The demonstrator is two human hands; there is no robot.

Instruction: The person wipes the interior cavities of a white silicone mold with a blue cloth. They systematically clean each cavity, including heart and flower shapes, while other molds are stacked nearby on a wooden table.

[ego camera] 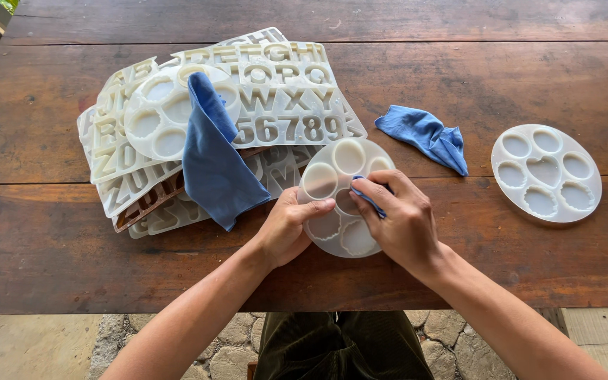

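left hand [286, 229] gripping round mould [343, 197], right hand [399, 222] pinching blue cloth [367, 197]

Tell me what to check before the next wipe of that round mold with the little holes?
1. Left hand steadies the round mold at its edge: ok.
2. Right hand has a grip on the small blue cloth, pressed into a middle cavity: ok.
3. Mold supported by the wooden table: cannot tell, it looks tilted up.
4. Spare crumpled blue cloth within reach: ok.
5. Second round mold lies flat, apart from the hands: ok.
6. Cavities clean: cannot tell.
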